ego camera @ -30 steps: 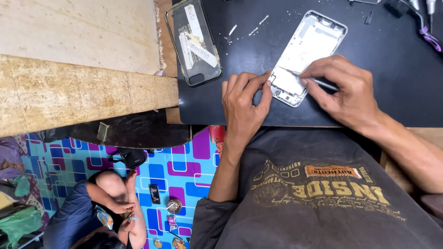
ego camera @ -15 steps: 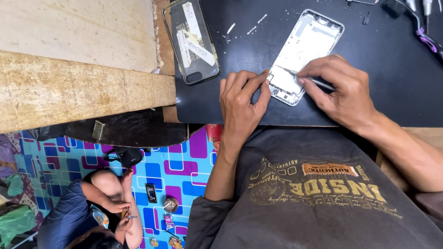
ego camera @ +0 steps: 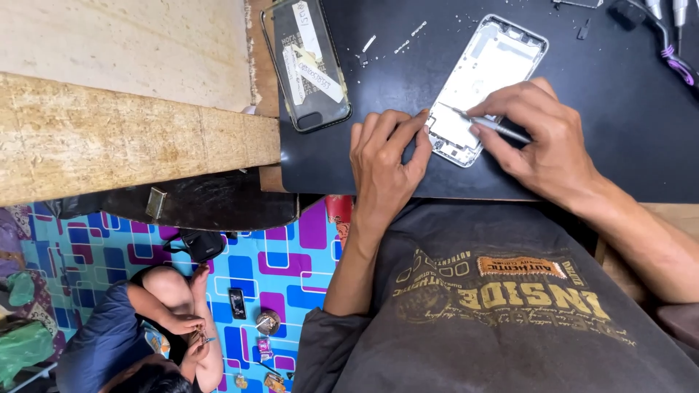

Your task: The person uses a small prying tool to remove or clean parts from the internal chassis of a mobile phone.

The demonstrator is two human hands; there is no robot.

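A white phone frame [ego camera: 489, 73] lies open on a black work mat [ego camera: 611, 116]. My left hand [ego camera: 386, 156] rests flat on the mat, its fingertips pressed against the frame's near left edge. My right hand [ego camera: 542, 138] grips a thin metal tool [ego camera: 489, 122] whose tip touches the frame's lower part. A second phone [ego camera: 306, 62], dark with white paper strips taped on it, lies to the left at the mat's edge.
A worn wooden bench top [ego camera: 116, 94] lies to the left. Small screws and bits [ego camera: 408, 33] dot the mat. Tool handles [ego camera: 666, 22] lie at the top right. Below, another person [ego camera: 145, 335] sits on a colourful patterned floor mat [ego camera: 277, 269].
The view has shifted slightly. My right hand has moved the tool tip a little along the frame's lower part; my left hand stays pressed on the frame edge.
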